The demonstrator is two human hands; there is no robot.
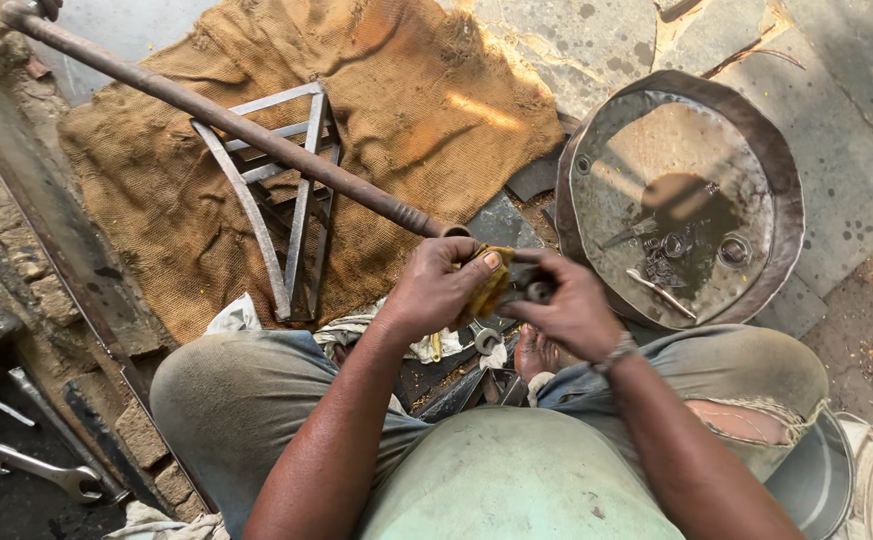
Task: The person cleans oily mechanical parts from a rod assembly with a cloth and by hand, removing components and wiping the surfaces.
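I am squatting and looking down at both hands in front of my knees. My left hand point(441, 290) grips a dirty yellow rag point(491, 285) bunched around something. My right hand point(564, 305) pinches a small dark round metal part point(536, 288) right against the rag. The two hands touch each other at the fingertips. How far the part goes into the rag I cannot tell.
A long rusty pipe point(226, 120) slants over a metal frame point(291, 200) on burlap sacking point(396, 110). A round metal pan point(681, 195) at right holds oily liquid, washers and a bolt. Wrenches point(26, 465) lie at lower left. A washer point(486, 340) sits below my hands.
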